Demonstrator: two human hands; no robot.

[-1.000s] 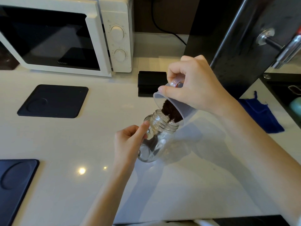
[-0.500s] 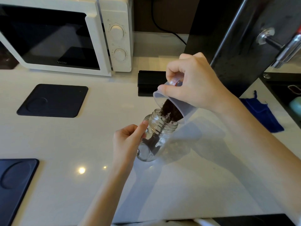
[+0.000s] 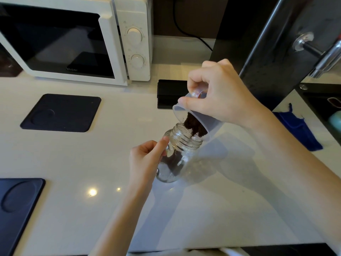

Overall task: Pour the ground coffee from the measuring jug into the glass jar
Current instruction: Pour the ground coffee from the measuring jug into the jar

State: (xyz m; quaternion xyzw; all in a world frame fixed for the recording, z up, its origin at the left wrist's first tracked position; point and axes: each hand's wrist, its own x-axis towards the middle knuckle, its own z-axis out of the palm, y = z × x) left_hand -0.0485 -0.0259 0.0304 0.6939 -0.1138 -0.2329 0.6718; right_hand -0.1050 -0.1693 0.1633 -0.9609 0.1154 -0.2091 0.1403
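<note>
A clear glass jar [image 3: 180,156] stands tilted on the white counter [image 3: 92,156], its threaded mouth leaning up and to the right. My left hand [image 3: 145,161] grips its left side, thumb near the neck. My right hand [image 3: 219,95] holds a translucent plastic measuring jug [image 3: 195,115] by its handle, tipped steeply with the spout over the jar's mouth. Dark ground coffee [image 3: 194,127] slides from the jug's lip into the jar, and some coffee lies inside the jar's lower part.
A white microwave [image 3: 77,39] stands at the back left. Two dark mats lie on the counter, one [image 3: 61,112] mid-left and one [image 3: 16,209] at the front left. A black box [image 3: 169,93] sits behind the jug. A blue cloth [image 3: 299,128] lies at right beside a dark sink.
The jug has tipped a little further and coffee has started falling into the jar, where a dark heap now shows. Both hands have stayed almost in place.
</note>
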